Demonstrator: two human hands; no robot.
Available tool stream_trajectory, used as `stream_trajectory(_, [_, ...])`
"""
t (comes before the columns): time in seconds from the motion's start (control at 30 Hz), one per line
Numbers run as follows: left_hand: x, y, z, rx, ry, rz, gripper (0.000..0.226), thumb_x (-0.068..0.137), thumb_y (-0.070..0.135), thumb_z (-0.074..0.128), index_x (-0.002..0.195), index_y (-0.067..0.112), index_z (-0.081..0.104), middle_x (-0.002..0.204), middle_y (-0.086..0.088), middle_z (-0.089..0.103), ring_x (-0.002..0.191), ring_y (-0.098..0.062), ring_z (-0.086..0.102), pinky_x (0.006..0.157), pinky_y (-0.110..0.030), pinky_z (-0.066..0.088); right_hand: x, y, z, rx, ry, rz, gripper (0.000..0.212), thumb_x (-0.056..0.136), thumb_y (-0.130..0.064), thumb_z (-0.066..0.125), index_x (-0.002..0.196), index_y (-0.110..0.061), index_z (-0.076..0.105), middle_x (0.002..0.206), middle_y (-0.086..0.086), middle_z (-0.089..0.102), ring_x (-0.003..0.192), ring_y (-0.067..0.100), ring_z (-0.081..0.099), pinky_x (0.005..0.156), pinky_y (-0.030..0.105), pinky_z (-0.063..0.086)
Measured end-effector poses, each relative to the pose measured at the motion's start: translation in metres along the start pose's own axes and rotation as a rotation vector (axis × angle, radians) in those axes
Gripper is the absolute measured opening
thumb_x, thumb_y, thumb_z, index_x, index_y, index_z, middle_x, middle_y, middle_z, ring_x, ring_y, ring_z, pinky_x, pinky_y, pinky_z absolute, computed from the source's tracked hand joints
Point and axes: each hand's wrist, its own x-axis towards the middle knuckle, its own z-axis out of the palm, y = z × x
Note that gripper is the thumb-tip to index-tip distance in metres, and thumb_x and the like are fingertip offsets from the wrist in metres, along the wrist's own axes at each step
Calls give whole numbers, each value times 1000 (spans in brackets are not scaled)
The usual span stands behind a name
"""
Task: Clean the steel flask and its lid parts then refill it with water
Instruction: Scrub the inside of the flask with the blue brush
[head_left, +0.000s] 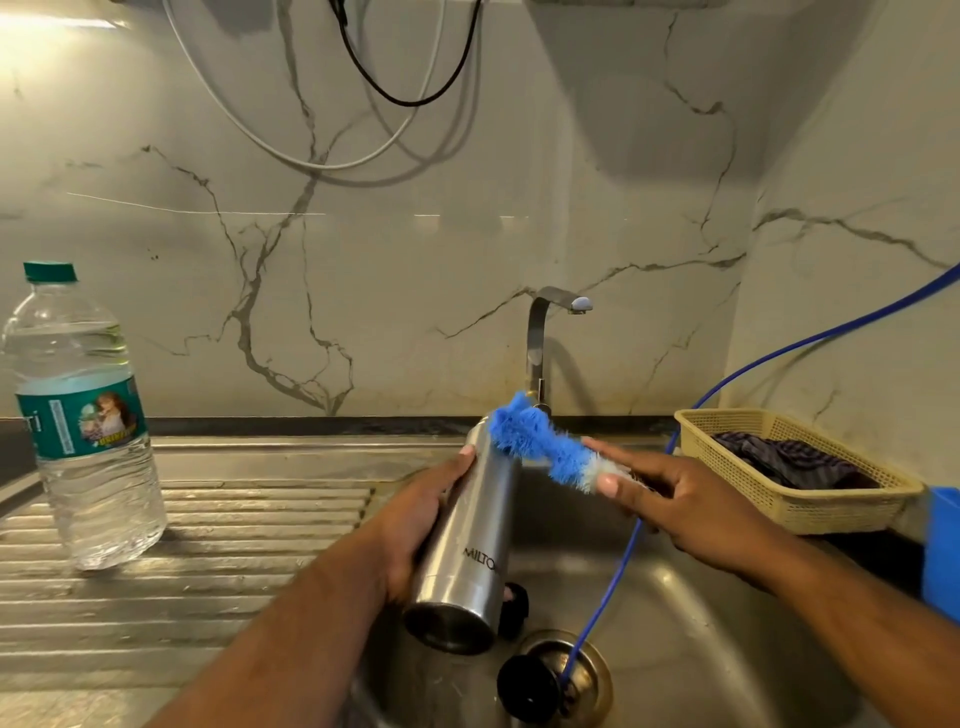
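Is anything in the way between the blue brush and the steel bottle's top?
Nothing visible is. The bristles of the blue brush lie against the top end of the steel flask. The left hand grips the flask lower down; the right hand pinches the brush behind its bristles.

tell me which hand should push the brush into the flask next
Right. The right hand holds the blue brush by its handle, with the bristles at the mouth end of the steel flask. The left hand grips the flask body, steadying it over the sink.
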Motion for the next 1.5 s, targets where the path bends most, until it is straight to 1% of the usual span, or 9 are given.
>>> stream_trajectory(0.2, [8,0,-6,-19,61,13,72,88,56,53,134,0,56,88,-23,72,71,-35,71,63,-39,57,-9,-11,-11,58,-507,19,45,95,-35,67,136,-50,58,114,-10,73,81,-6,61,67,14,47])
stream_trajectory(0.4, [7,-6,-4,104,35,74,79,80,69,67,127,5,64,114,-27,71,101,-43,69,92,-53,57,-2,1,-6,22,-58,28,42,97,-38,63,136,-53,56,81,-27,70,57,-9,56,50,8,40])
stream_trajectory(0.53, [5,-4,0,64,66,102,86,65,66,74,122,3,62,85,-21,72,70,-35,70,67,-44,61,-6,2,-7,71,-202,39,46,92,-44,67,134,-60,55,88,-18,72,59,-2,53,58,16,43])
stream_trajectory(0.7, [2,1,-2,-63,84,59,73,90,65,54,133,6,58,95,-25,73,75,-38,73,65,-42,58,-9,-5,-13,72,-511,4,45,92,-41,69,132,-59,57,117,-4,72,69,14,52,61,32,44])
stream_trajectory(0.93, [-4,-3,8,74,82,96,63,101,55,38,125,3,64,113,-30,71,94,-42,70,83,-46,56,0,7,-4,17,-63,23,46,96,-41,63,139,-55,52,79,-32,68,58,-7,57,51,8,39])
stream_trajectory(1.13, [-4,0,4,5,77,77,68,91,62,55,130,6,56,88,-23,73,68,-33,73,60,-38,59,-8,1,-13,43,-575,7,48,92,-42,73,136,-53,58,128,-5,69,109,39,64,90,60,54])
stream_trajectory(1.27, [-8,0,10,4,9,44,90,66,67,75,131,8,56,104,-29,68,80,-41,70,78,-58,60,-4,-1,-7,71,-242,17,45,93,-42,67,134,-56,56,114,-19,73,82,-3,67,69,15,49])
stream_trajectory(1.37, [-9,-1,15,-41,-6,46,78,85,65,62,132,3,55,104,-32,68,82,-44,70,70,-50,60,3,14,-2,-66,-67,-12,47,90,-59,60,134,-69,47,118,-25,70,91,-3,68,82,21,52])
stream_trajectory(1.5, [-8,-1,11,-114,16,39,65,98,53,42,134,0,54,93,-31,71,68,-39,70,56,-37,58,-2,3,-6,61,-285,-8,47,92,-43,67,136,-56,55,101,-21,73,67,-6,59,58,13,43])
